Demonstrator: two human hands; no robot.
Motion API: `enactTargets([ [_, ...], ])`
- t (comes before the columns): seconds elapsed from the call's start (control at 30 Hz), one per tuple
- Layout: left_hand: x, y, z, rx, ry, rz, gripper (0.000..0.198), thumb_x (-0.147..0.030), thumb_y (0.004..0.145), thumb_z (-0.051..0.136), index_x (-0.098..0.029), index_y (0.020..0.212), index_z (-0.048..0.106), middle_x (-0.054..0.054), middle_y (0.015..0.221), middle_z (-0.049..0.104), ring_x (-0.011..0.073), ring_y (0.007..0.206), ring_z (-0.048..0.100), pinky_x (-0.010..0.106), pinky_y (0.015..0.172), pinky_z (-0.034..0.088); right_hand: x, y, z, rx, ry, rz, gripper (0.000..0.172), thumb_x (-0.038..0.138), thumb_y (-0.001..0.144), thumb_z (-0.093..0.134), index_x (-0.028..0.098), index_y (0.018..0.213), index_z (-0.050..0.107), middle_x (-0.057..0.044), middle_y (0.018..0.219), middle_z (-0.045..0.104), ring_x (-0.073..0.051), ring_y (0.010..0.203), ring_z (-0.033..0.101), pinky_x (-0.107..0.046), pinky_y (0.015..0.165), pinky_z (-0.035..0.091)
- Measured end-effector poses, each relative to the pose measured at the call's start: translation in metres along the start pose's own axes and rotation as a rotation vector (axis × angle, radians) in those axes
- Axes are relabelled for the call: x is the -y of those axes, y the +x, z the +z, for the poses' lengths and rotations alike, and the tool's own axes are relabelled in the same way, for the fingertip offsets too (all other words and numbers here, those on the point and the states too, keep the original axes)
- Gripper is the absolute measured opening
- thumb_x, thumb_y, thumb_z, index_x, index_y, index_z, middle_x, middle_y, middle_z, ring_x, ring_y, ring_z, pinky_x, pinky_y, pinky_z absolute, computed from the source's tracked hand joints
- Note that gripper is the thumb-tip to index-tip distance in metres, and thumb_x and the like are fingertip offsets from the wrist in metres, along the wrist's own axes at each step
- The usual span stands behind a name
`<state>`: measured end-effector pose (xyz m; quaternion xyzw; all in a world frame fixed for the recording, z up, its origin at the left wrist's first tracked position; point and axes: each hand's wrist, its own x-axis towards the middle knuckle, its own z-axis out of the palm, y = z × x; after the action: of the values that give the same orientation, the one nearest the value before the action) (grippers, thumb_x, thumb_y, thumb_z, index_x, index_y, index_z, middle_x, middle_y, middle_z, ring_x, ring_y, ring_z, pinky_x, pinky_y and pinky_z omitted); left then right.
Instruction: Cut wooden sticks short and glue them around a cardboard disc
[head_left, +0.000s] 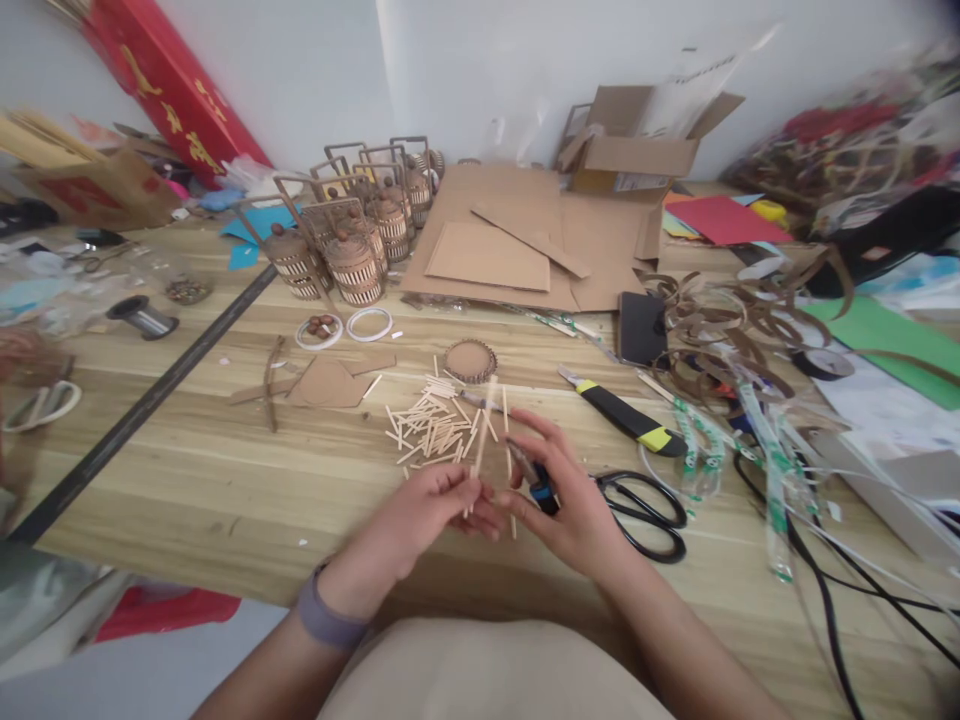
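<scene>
My left hand (442, 500) is closed, its thumb and fingertips pinching a pale wooden stick (487, 425) that points up and away, blurred by motion. Facing it, my right hand (566, 500) curls its thumb and fingers around a second thin stick (505, 430). In the curl of the right hand shows a black and blue tool (541, 488) with a pointed tip; its kind is unclear, and whether the hand grips it I cannot tell. Just beyond lies a loose pile of short wooden sticks (431, 420). Behind that sits a round cardboard disc with a beaded-looking rim (471, 360).
Black-handled scissors (649, 515) and a yellow-black utility knife (630, 415) lie to the right, with a phone (642, 328) and curled brown strips (697, 320) beyond. Several small lidded baskets (356, 265) and cardboard sheets (487, 255) stand behind. A long black strip (150, 400) crosses the left.
</scene>
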<state>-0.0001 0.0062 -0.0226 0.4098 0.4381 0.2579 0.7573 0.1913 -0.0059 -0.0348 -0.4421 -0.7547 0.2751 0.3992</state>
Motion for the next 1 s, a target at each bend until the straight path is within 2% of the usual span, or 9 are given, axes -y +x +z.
enactTargets([
  [0.07, 0.000, 0.003, 0.003, -0.131, -0.162, 0.034, 0.043, -0.056, 0.071, 0.074, -0.017, 0.081, 0.061, 0.005, 0.078, 0.073, 0.0183, 0.073, 0.069, 0.029, 0.071, 0.050, -0.001, -0.001, 0.004, -0.093, -0.078, -0.005, 0.047, 0.031, 0.083, 0.070, 0.027, 0.126, 0.050, -0.015, 0.140, 0.043, -0.030, 0.134, 0.041, -0.047, 0.101, 0.045],
  [0.1, 0.000, 0.005, 0.005, -0.155, -0.230, 0.043, 0.043, -0.055, 0.068, 0.077, -0.017, 0.081, 0.061, 0.005, 0.078, 0.073, 0.0188, 0.075, 0.069, 0.029, 0.071, 0.050, -0.001, -0.001, 0.006, -0.109, -0.112, -0.018, 0.051, 0.034, 0.080, 0.073, 0.027, 0.125, 0.050, -0.015, 0.138, 0.043, -0.031, 0.133, 0.042, -0.048, 0.100, 0.046],
  [0.27, -0.001, 0.012, 0.017, -0.128, -0.344, 0.090, 0.043, -0.050, 0.063, 0.082, -0.015, 0.080, 0.065, 0.004, 0.075, 0.071, 0.0174, 0.071, 0.067, 0.024, 0.060, 0.048, -0.001, -0.003, 0.016, -0.124, -0.203, -0.052, 0.058, 0.034, 0.077, 0.075, 0.025, 0.127, 0.046, -0.016, 0.137, 0.039, -0.032, 0.129, 0.044, -0.049, 0.098, 0.048],
  [0.5, 0.006, 0.013, 0.026, -0.116, -0.309, 0.150, 0.035, -0.048, 0.070, 0.078, -0.016, 0.073, 0.064, 0.001, 0.070, 0.067, 0.0147, 0.069, 0.063, 0.025, 0.069, 0.049, -0.004, -0.003, 0.018, -0.153, -0.257, -0.027, 0.056, 0.022, 0.078, 0.071, 0.025, 0.127, 0.046, -0.015, 0.135, 0.041, -0.031, 0.129, 0.044, -0.048, 0.099, 0.047],
  [0.7, 0.007, 0.009, 0.027, -0.098, -0.274, 0.158, 0.035, -0.048, 0.071, 0.077, -0.017, 0.070, 0.062, 0.001, 0.073, 0.067, 0.0161, 0.074, 0.063, 0.027, 0.072, 0.048, -0.006, -0.005, 0.021, -0.167, -0.214, 0.003, 0.052, 0.025, 0.080, 0.070, 0.026, 0.127, 0.047, -0.014, 0.134, 0.045, -0.030, 0.127, 0.046, -0.046, 0.097, 0.049],
  [0.77, 0.006, 0.009, 0.023, -0.111, -0.263, 0.144, 0.035, -0.049, 0.071, 0.076, -0.017, 0.072, 0.062, 0.002, 0.076, 0.068, 0.0183, 0.077, 0.064, 0.029, 0.074, 0.049, -0.007, -0.003, 0.020, -0.168, -0.135, 0.067, 0.053, 0.032, 0.078, 0.072, 0.026, 0.126, 0.050, -0.015, 0.134, 0.046, -0.031, 0.126, 0.047, -0.046, 0.095, 0.049],
  [0.83, 0.006, 0.008, 0.017, -0.168, -0.245, 0.147, 0.036, -0.052, 0.072, 0.074, -0.018, 0.075, 0.063, 0.004, 0.080, 0.070, 0.0214, 0.083, 0.065, 0.032, 0.078, 0.048, -0.007, -0.001, 0.016, -0.154, 0.007, 0.202, 0.055, 0.044, 0.074, 0.075, 0.024, 0.120, 0.053, -0.015, 0.129, 0.051, -0.029, 0.113, 0.056, -0.042, 0.084, 0.053],
  [0.93, 0.004, 0.006, 0.010, -0.256, -0.153, 0.249, 0.034, -0.052, 0.077, 0.070, -0.019, 0.073, 0.063, 0.007, 0.094, 0.071, 0.0233, 0.097, 0.062, 0.034, 0.089, 0.044, -0.005, 0.001, 0.009, -0.010, 0.337, 0.472, 0.059, 0.060, 0.068, 0.075, 0.020, 0.107, 0.055, -0.007, 0.093, 0.064, -0.019, 0.074, 0.061, -0.031, 0.062, 0.050],
  [1.0, 0.003, 0.005, 0.010, -0.211, -0.080, 0.308, 0.033, -0.050, 0.080, 0.068, -0.019, 0.070, 0.063, 0.006, 0.098, 0.070, 0.0205, 0.095, 0.060, 0.030, 0.089, 0.043, -0.002, 0.001, 0.007, 0.164, 0.653, 0.605, 0.061, 0.067, 0.064, 0.073, 0.019, 0.098, 0.055, 0.001, 0.069, 0.061, -0.015, 0.058, 0.056, -0.027, 0.056, 0.045],
])
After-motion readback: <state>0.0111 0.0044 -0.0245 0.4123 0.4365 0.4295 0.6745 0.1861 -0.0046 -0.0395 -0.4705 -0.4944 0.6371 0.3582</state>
